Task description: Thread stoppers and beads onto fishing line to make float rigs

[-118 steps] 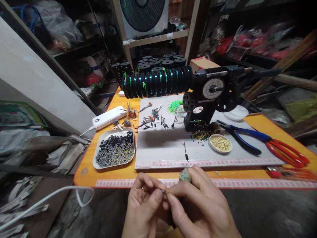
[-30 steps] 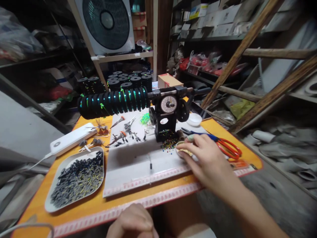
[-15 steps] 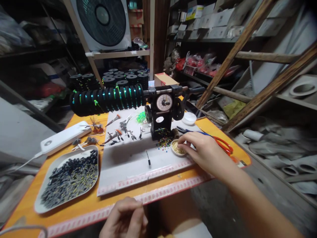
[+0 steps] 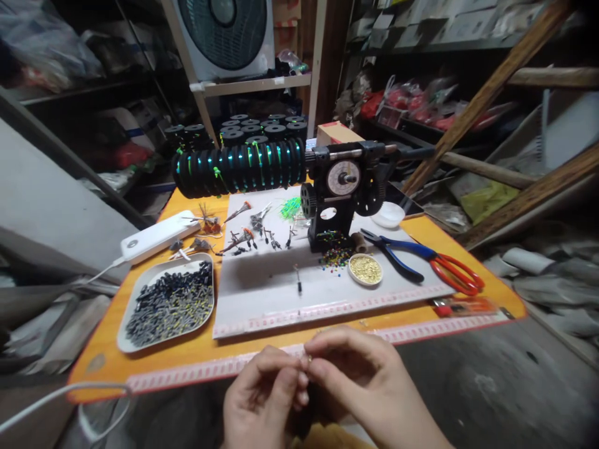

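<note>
– What's on the left of the orange wooden worktop (image 4: 201, 349)?

– A squarish white plastic tray (image 4: 123, 330), small black pieces (image 4: 187, 276) heaped behind grey, yellow-marked ones (image 4: 171, 312)

– And in the middle?

– At the near edge, the left hand (image 4: 262, 396) has its fingers pressed together, on what I cannot tell; the right hand (image 4: 367, 374) pinches a tiny pale piece (image 4: 309, 358), too small to name, just beside the left fingertips

– Beyond, to the right?

– A shallow round white dish (image 4: 365, 285) of gold-coloured bits (image 4: 365, 269), then a white bowl (image 4: 388, 216), contents unclear

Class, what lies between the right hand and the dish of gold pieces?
Head view: from the dish, white board, its pink measuring tape, then orange tabletop with tiny specks, up to the right hand.
</note>
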